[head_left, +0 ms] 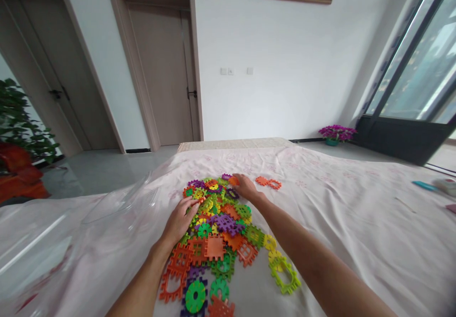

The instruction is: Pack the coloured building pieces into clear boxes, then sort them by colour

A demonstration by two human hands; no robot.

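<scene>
A heap of plastic interlocking building pieces (pixel 224 224) in orange, green, yellow and purple lies on the cloth before me. At its far right side my right hand (pixel 245 187) has its fingers closed on an orange interlocking piece (pixel 233 180). My left hand (pixel 182 218) is at the heap's left edge, fingers curled, with a small orange interlocking piece (pixel 202 200) showing at the fingertips. A chain of yellow pieces (pixel 285 274) lies by my right forearm. Two joined orange pieces (pixel 269 182) lie apart, beyond my right hand.
A clear plastic container (pixel 117 207) stands left of the heap on the pale patterned cloth (pixel 338 212). At the far right lie a blue item (pixel 423 185) and a thin stick (pixel 406 205). Beyond the table are doors, a white wall and a pot of purple flowers (pixel 337 134).
</scene>
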